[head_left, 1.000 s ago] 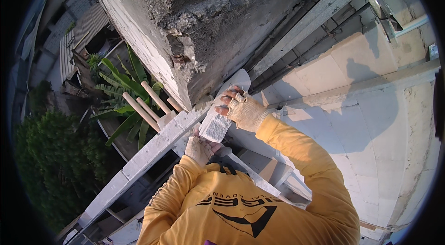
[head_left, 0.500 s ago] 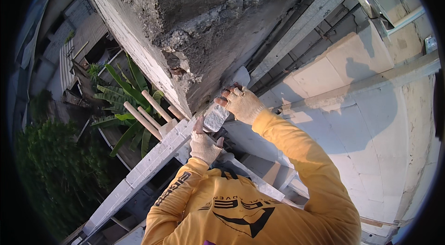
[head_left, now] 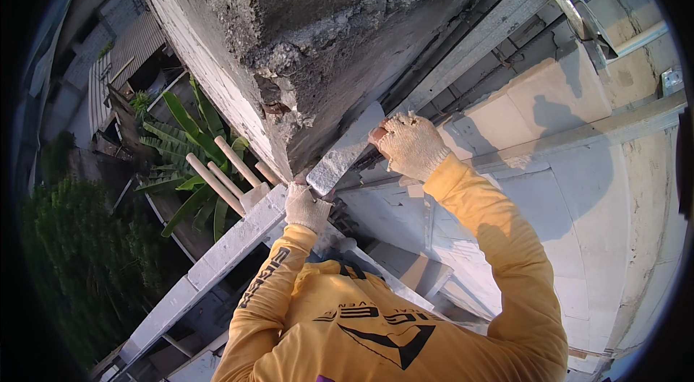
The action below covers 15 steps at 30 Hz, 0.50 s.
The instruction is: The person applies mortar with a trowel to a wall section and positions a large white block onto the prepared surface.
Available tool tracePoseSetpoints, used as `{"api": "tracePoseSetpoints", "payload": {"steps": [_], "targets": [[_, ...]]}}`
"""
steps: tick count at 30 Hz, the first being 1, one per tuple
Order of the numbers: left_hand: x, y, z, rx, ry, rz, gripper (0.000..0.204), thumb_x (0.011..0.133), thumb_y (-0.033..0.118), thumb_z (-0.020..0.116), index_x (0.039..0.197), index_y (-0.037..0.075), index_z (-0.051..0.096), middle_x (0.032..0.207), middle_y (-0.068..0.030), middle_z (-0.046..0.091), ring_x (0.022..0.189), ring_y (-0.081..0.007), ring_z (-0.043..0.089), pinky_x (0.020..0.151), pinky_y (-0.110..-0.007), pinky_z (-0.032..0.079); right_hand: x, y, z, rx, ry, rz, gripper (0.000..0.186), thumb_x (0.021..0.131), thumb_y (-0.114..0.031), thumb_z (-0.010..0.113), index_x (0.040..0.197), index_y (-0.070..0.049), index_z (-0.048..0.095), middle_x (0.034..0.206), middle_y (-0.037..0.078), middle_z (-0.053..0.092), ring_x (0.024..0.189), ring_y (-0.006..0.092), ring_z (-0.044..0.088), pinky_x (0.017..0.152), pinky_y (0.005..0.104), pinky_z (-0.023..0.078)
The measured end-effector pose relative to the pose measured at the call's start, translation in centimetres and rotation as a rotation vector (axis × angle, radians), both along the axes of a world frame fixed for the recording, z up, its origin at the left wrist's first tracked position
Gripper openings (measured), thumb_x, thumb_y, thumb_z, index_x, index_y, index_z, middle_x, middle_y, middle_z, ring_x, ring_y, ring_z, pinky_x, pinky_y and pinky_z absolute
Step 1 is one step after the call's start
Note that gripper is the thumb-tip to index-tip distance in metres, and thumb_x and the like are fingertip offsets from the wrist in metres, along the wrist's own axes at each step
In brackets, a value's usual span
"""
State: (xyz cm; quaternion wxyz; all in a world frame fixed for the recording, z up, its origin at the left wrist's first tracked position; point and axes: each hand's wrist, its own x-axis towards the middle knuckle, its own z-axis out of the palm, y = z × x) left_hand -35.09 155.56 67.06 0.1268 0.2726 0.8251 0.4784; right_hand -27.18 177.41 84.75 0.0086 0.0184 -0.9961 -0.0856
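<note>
A long, flat, pale grey trowel-like blade (head_left: 342,153) slants along the foot of a rough concrete column (head_left: 289,57). One end is rounded; its face is speckled with rough grey material. My right hand (head_left: 412,145), in a cream knit fingerless glove, is closed at the blade's right edge, and any handle is hidden. Close to the blade's lower end, my left hand (head_left: 307,206), gloved alike, has its fingers curled by the column's bottom corner. What those fingers grip, if anything, is hidden. A pale block ledge (head_left: 210,259) runs under and left of that hand.
Several round wooden poles (head_left: 217,183) jut up beyond the ledge, with banana leaves (head_left: 188,136) and a drop behind them. A metal beam (head_left: 477,42) runs up right from the column. A pale block wall (head_left: 557,194) stands at right.
My right hand has moved right, off the blade's middle to its edge, baring more of the face. The left hand has shifted slightly left and up, its fingers now more curled.
</note>
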Motion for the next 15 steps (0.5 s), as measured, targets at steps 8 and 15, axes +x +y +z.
{"api": "tracePoseSetpoints", "payload": {"steps": [8, 15], "targets": [[-0.9, 0.1, 0.4, 0.053, -0.044, 0.002, 0.055, 0.076, 0.019, 0.079, 0.123, 0.005, 0.053, 0.11, -0.0189, 0.063, 0.103, -0.0363, 0.063, 0.086, -0.041, 0.052, -7.3, 0.9, -0.1, 0.006, -0.323, 0.106, 0.023, 0.073, -0.014, 0.071, 0.094, -0.007, 0.066, 0.091, 0.013, 0.068, 0.089, 0.0326, 0.067, 0.076, 0.0436, 0.054], [-1.6, 0.3, -1.1, 0.031, 0.007, -0.049, 0.059, 0.075, 0.012, 0.08, 0.125, 0.002, 0.05, 0.111, -0.0149, 0.064, 0.103, -0.0285, 0.065, 0.086, -0.035, 0.052, -9.3, 1.1, -1.3, -0.069, -0.536, 0.114, 0.041, 0.075, -0.014, 0.074, 0.115, -0.009, 0.067, 0.096, 0.016, 0.07, 0.092, 0.034, 0.067, 0.079, 0.0449, 0.053]]}}
